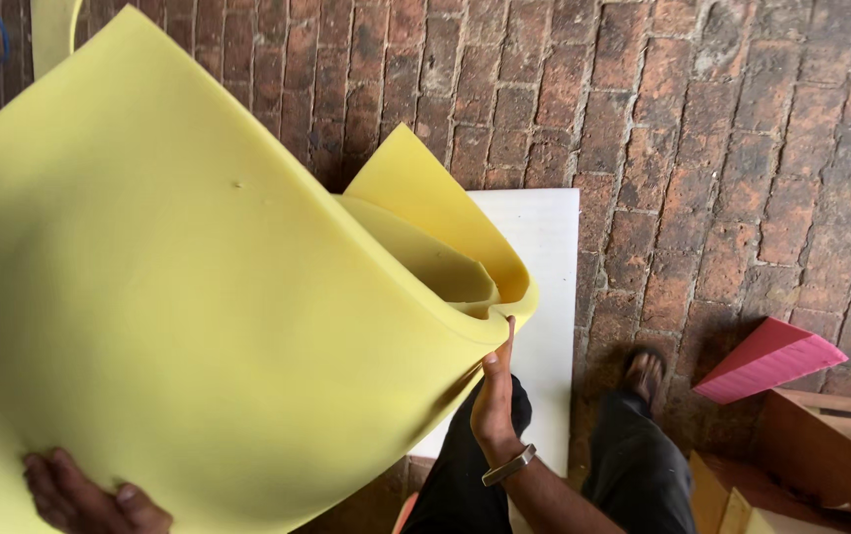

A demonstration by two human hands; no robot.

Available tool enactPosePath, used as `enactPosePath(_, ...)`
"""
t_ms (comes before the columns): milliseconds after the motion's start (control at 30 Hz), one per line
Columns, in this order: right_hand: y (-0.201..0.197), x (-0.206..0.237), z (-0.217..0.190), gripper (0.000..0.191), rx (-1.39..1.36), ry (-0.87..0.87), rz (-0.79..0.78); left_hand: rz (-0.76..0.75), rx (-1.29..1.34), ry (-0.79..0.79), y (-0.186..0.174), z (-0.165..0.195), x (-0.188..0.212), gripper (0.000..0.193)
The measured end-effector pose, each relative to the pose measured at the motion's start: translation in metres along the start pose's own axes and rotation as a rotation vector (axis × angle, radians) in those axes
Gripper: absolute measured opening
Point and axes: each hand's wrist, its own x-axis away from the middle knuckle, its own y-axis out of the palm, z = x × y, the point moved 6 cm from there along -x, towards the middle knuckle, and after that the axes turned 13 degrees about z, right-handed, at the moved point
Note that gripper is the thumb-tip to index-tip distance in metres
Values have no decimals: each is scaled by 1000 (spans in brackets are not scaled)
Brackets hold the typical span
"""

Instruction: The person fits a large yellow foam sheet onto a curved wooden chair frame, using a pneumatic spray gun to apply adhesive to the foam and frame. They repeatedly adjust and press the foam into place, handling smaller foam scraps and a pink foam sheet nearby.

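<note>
Your right hand has its grip on the folded edge of a big yellow foam sheet. Your fingers are tucked behind the foam, so you cannot see them; only the thumb and the side of the hand show. A silver wristband sits on that wrist. Your left hand grasps the bottom edge of the same sheet, low on the left, with fingertips curled over the front. The rest of that hand is cut off by the edge of the view.

The foam is up in the air in front of you, bent and curled over on itself at the right. It fills most of the left side and hides what is under it.

Behind the curl lies a white board on the red brick floor, partly covered by the foam and your dark trouser legs. One foot stands just beside the board. Farther right, a pink foam piece leans by a wooden frame, which is cut off at the corner.
</note>
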Motion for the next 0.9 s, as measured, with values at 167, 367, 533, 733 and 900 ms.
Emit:
enactPosePath(167, -38, -34, 18, 69, -115, 301, -45, 126, -181, 350, 7, 65, 12, 74)
enactPosePath(367, -95, -69, 3, 58, 238, 626, -197, -227, -187, -164, -17, 94, 59, 76)
enactPosePath(533, -108, -87, -17, 68, 784, 547, -503, -542, -271, -725, 5, 104, 44, 78)
enactPosePath(733, -122, -107, -26, 64, 807, 804, -588, -780, -245, -899, 107, 134, 8, 93)
enactPosePath(900, -68, -131, -66, 53, 1132, 410, -736, -718, -271, -858, 82, 166, -1, 100)
